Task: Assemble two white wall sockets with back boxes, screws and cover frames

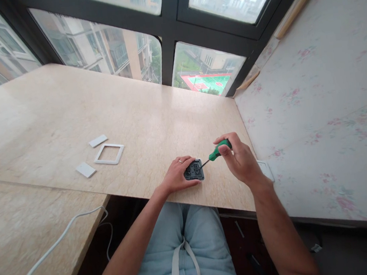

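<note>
A dark grey switch module (pixel 194 170) lies on the beige stone counter (pixel 129 117), near its front edge. My left hand (pixel 177 174) rests on the module's left side, fingers curled over it, holding it down. My right hand (pixel 238 158) is closed around a green-handled screwdriver (pixel 218 150). The screwdriver's thin shaft slants down to the left and its tip meets the module's right edge.
A white square frame (pixel 109 154) and two small white plates (pixel 97 141) (pixel 86 169) lie on the counter to the left. A white cable (pixel 51 250) crosses a lower surface at left. A white wall socket (pixel 265 169) sits on the floral wall right of my hand. Windows stand behind.
</note>
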Motion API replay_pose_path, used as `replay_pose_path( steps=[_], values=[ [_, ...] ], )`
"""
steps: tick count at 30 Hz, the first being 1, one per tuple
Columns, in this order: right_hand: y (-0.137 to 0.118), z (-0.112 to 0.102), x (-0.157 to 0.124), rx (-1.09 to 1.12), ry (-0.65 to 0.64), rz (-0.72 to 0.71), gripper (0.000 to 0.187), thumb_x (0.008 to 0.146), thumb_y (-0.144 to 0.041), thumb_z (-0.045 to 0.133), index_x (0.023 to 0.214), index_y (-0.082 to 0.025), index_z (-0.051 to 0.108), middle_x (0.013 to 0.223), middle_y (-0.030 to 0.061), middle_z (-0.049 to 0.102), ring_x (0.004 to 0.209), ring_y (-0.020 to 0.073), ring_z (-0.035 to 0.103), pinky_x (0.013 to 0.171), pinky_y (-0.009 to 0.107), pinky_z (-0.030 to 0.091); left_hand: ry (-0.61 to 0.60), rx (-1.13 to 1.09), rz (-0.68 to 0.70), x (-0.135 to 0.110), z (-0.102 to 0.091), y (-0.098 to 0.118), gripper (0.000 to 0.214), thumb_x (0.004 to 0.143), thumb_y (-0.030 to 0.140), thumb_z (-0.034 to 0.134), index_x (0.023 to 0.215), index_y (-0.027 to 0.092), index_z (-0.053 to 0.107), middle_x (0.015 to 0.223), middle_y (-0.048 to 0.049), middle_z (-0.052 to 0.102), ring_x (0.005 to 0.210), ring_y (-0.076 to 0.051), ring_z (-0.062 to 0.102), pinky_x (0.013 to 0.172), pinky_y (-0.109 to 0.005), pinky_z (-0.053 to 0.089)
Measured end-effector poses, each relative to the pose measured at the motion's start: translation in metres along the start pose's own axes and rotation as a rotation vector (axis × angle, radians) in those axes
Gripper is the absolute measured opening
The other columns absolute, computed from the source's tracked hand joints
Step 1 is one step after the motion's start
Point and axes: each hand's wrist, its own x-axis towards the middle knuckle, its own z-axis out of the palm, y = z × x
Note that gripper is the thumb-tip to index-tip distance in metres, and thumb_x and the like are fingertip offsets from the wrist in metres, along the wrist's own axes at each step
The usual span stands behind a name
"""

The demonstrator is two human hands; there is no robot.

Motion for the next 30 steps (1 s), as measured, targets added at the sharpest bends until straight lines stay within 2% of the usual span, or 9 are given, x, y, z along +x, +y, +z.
replay_pose_path(
  steps=[5, 9, 12, 16, 19, 22, 24, 27, 30],
  values=[
    [-0.001, -0.01, -0.002, 0.239, -0.127, -0.029, 0.035, 0.101, -0.046, 0.036, 0.121, -0.027, 0.058, 0.129, 0.0085, 0.064, 0.12, 0.0233, 0.061, 0.099, 0.043, 0.051, -0.003, -0.001, 0.0, 0.0, 0.0, 0.001, 0.078, 0.07, 0.056, 0.077, 0.136, 0.026, 0.049, 0.136, -0.0097, 0.054, 0.124, -0.031, 0.049, 0.109, -0.047, 0.037],
    [-0.004, -0.011, -0.004, 0.39, -0.18, -0.059, 0.033, 0.1, -0.041, 0.043, 0.126, -0.029, 0.06, 0.142, 0.0077, 0.056, 0.121, 0.0251, 0.061, 0.094, 0.044, 0.056, 0.0, 0.0, 0.004, 0.0, -0.001, 0.001, 0.078, 0.07, 0.056, 0.077, 0.136, 0.025, 0.05, 0.136, -0.0098, 0.054, 0.124, -0.03, 0.049, 0.109, -0.047, 0.037],
    [-0.004, -0.006, -0.004, 0.37, -0.094, -0.065, 0.029, 0.098, -0.038, 0.051, 0.123, -0.029, 0.063, 0.128, 0.0072, 0.066, 0.101, 0.0221, 0.071, 0.085, 0.04, 0.06, 0.001, 0.005, 0.012, 0.001, 0.0, 0.0, 0.078, 0.07, 0.055, 0.077, 0.134, 0.022, 0.05, 0.135, -0.0101, 0.054, 0.123, -0.029, 0.049, 0.108, -0.045, 0.038],
    [-0.002, 0.0, 0.001, 0.068, 0.115, -0.154, 0.022, 0.092, -0.04, 0.062, 0.108, -0.027, 0.071, 0.1, 0.005, 0.075, 0.087, 0.0212, 0.072, 0.08, 0.036, 0.057, -0.005, 0.007, 0.015, 0.0, 0.0, 0.0, 0.077, 0.07, 0.055, 0.077, 0.134, 0.022, 0.05, 0.135, -0.0097, 0.054, 0.123, -0.029, 0.049, 0.107, -0.045, 0.039],
    [-0.003, 0.002, 0.005, -0.093, 0.163, -0.211, 0.025, 0.09, -0.045, 0.063, 0.101, -0.025, 0.072, 0.09, 0.0058, 0.075, 0.08, 0.0213, 0.071, 0.074, 0.034, 0.056, -0.001, 0.005, 0.012, 0.0, -0.001, 0.001, 0.077, 0.07, 0.054, 0.077, 0.134, 0.023, 0.05, 0.135, -0.01, 0.054, 0.123, -0.029, 0.049, 0.108, -0.045, 0.038],
    [-0.004, 0.004, 0.005, -0.092, 0.086, -0.207, 0.032, 0.092, -0.047, 0.059, 0.113, -0.024, 0.068, 0.093, 0.0073, 0.074, 0.083, 0.0219, 0.07, 0.078, 0.036, 0.056, -0.009, 0.004, 0.004, 0.001, -0.001, 0.001, 0.076, 0.07, 0.054, 0.077, 0.134, 0.023, 0.05, 0.136, -0.0094, 0.054, 0.124, -0.029, 0.049, 0.108, -0.046, 0.037],
    [-0.004, 0.006, 0.003, -0.007, 0.03, -0.172, 0.041, 0.095, -0.046, 0.055, 0.13, -0.025, 0.057, 0.109, 0.0098, 0.072, 0.094, 0.0229, 0.069, 0.087, 0.04, 0.055, -0.016, 0.004, -0.002, 0.001, -0.002, 0.002, 0.076, 0.07, 0.054, 0.077, 0.134, 0.024, 0.05, 0.136, -0.0094, 0.054, 0.124, -0.03, 0.049, 0.109, -0.047, 0.037],
    [-0.002, 0.006, -0.003, 0.199, -0.05, -0.109, 0.05, 0.099, -0.041, 0.048, 0.146, -0.029, 0.038, 0.14, 0.0115, 0.055, 0.116, 0.0241, 0.062, 0.096, 0.045, 0.054, -0.014, -0.001, -0.003, 0.001, -0.002, 0.002, 0.076, 0.07, 0.053, 0.077, 0.135, 0.024, 0.05, 0.136, -0.0099, 0.054, 0.124, -0.03, 0.049, 0.109, -0.046, 0.037],
    [0.0, 0.003, -0.007, 0.381, -0.169, -0.073, 0.051, 0.099, -0.035, 0.046, 0.148, -0.034, 0.033, 0.152, 0.0085, 0.043, 0.129, 0.0248, 0.053, 0.097, 0.044, 0.055, -0.01, -0.005, -0.005, 0.001, -0.002, 0.002, 0.076, 0.069, 0.053, 0.077, 0.135, 0.026, 0.05, 0.137, -0.0094, 0.053, 0.125, -0.031, 0.049, 0.109, -0.047, 0.036]
  ],
)
